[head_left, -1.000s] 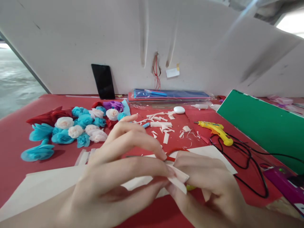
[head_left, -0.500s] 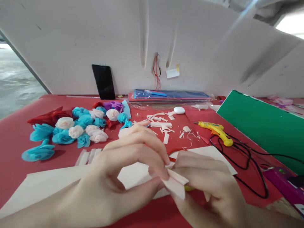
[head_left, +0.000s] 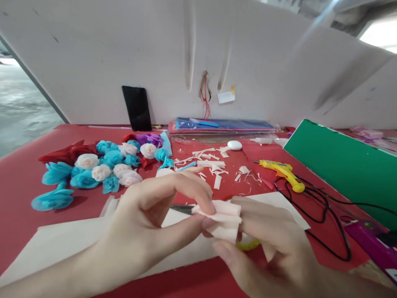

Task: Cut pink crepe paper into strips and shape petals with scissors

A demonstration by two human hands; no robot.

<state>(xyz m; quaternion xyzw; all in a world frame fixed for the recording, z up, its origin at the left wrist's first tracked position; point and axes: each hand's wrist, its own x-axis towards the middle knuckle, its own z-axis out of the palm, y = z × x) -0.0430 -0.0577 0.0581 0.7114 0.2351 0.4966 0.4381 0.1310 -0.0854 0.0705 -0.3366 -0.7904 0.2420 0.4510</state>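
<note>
A folded piece of pale pink crepe paper [head_left: 228, 221] is pinched at its left end between the thumb and index finger of my left hand [head_left: 155, 223]. My right hand [head_left: 276, 231] curls at the paper's other end, its index finger against the edge and its thumb lowered a little away. A bit of pale paper [head_left: 269, 251] also shows under its curled fingers. Behind the hands, a dark pointed blade [head_left: 182, 209] shows over the white sheet [head_left: 68, 240]. Something yellow and curved [head_left: 249, 245] is partly hidden below the paper; I cannot tell what it is.
Blue, white and red paper flowers [head_left: 101, 171] crowd the left. Pale paper scraps [head_left: 212, 164] lie mid-table near a white oval object [head_left: 235, 145]. At right are a yellow glue gun [head_left: 283, 171], its black cord [head_left: 325, 207], a green board [head_left: 344, 165] and a purple box [head_left: 366, 240].
The crepe paper has turned so more of its folded face shows. My right thumb has moved down off it, and the dark blade has come into view by my left fingers.
</note>
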